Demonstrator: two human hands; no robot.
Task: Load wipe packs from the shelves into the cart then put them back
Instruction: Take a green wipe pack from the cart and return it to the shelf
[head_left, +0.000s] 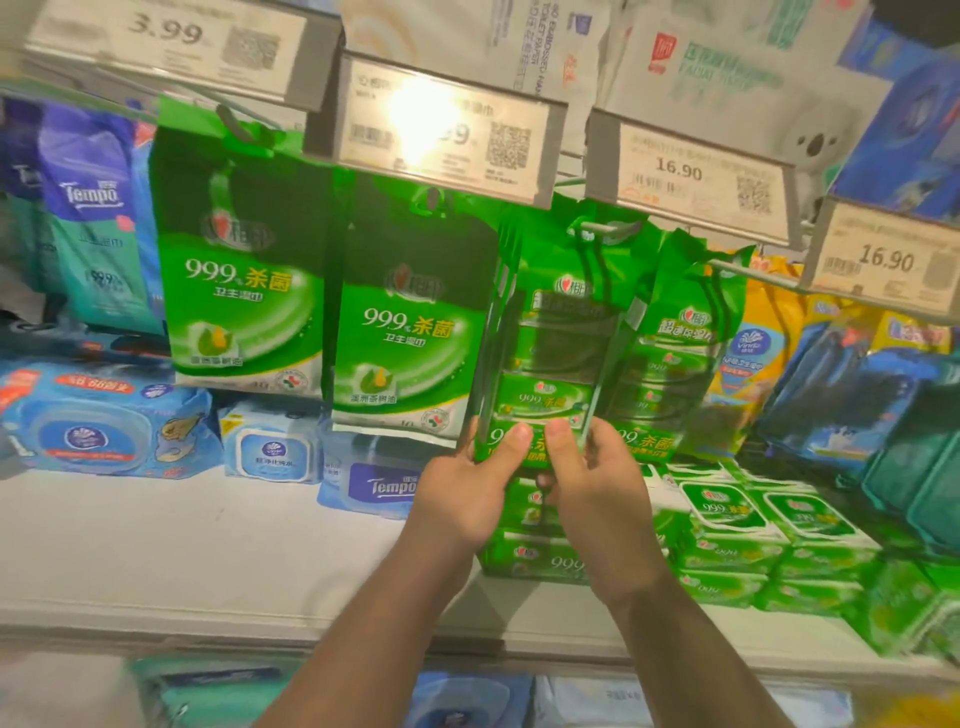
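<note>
A tall green multi-pack of wipes (550, 358) hangs at a metal peg (597, 228) under the price rail. Both hands hold its bottom edge. My left hand (470, 488) grips the lower left corner with the thumb on the front. My right hand (592, 493) grips the lower right part, thumb on the front as well. A second pack of the same kind (675, 353) hangs just to its right. Two flat green 999 wipe bags (239, 280) (410, 332) hang to the left.
Stacked small green wipe packs (727, 525) lie on the white shelf (208, 545) below my hands. Blue wipe tubs (104, 421) and Tempo packs (88, 218) sit at the left, blue and yellow packs (841, 384) at the right. Price tags (447, 130) jut out overhead.
</note>
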